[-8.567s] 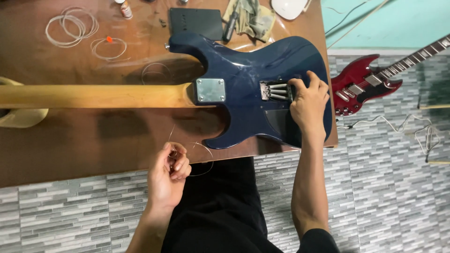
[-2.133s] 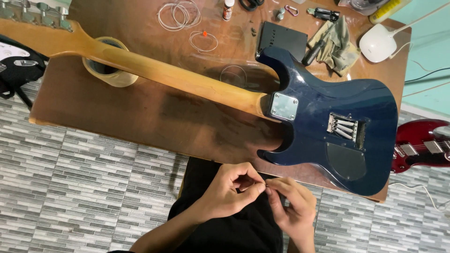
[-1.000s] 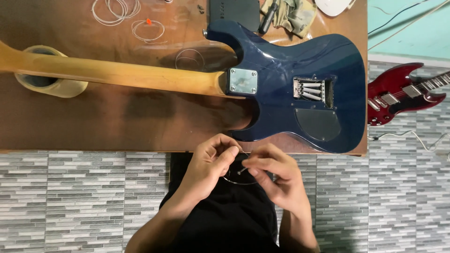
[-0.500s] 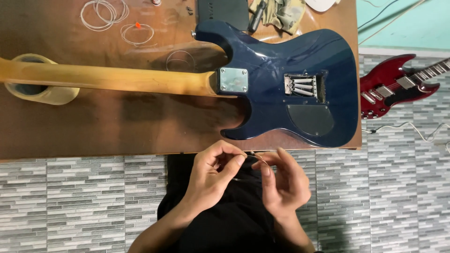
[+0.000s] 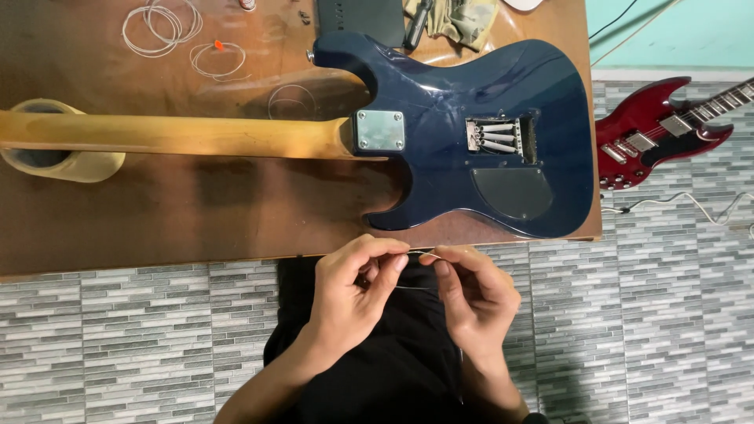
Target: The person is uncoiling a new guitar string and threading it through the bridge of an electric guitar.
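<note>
Both hands meet just below the near edge of the table (image 5: 157, 228), over the person's dark lap. The left hand (image 5: 353, 294) and the right hand (image 5: 475, 302) each pinch a thin guitar string (image 5: 416, 254) between thumb and fingertips, so that a short stretch of wire spans the small gap between them; a faint loop of it also shows lower down between the hands. Just beyond the hands a blue electric guitar (image 5: 471, 86) lies face down on the table, its rear spring cavity (image 5: 499, 135) uncovered and its pale wooden neck (image 5: 181, 135) running off to the left of the hands onto a round neck rest (image 5: 59, 161). Farther off, up and to the left, lie coiled strings (image 5: 161, 27). To the right of the hands, well apart, a red guitar (image 5: 652, 141) lies on the tiled floor (image 5: 667, 314).
</note>
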